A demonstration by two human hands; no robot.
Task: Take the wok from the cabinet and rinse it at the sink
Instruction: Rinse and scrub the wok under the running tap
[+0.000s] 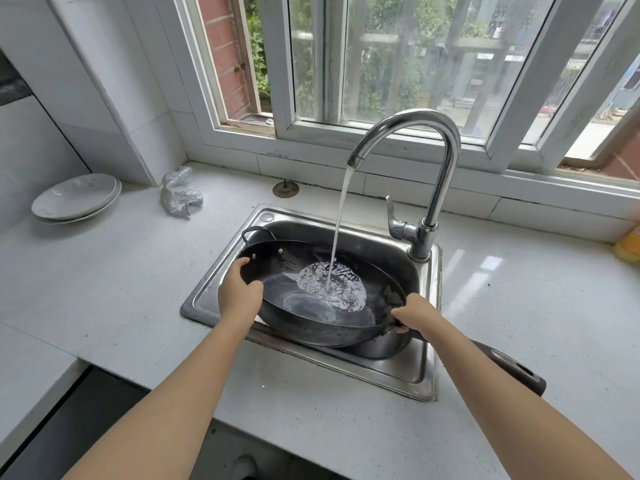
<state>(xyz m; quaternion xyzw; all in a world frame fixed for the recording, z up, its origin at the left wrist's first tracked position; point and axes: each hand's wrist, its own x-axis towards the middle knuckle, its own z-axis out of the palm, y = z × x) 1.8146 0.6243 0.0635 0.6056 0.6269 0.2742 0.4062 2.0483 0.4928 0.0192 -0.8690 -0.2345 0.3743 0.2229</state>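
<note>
Water from the faucet (408,133) pools in the black wok (311,303), centre frame over the sink (398,372). Left hand (239,289) clamps the rim, right hand (414,315) wraps the handle root. Likely heavy, rigid, slippery; two-handed grip suits.

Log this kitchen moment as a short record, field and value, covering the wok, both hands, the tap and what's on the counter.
wok: black wok held over the sink, tilted
water: stream from faucet landing in the wok, pooling at its middle
left hand: left hand gripping the wok's left rim
right hand: right hand gripping the base of the long handle
counter left: stacked white plates, silver scrubbing cloth
counter right: yellow item at the frame edge, mostly cut off
</note>
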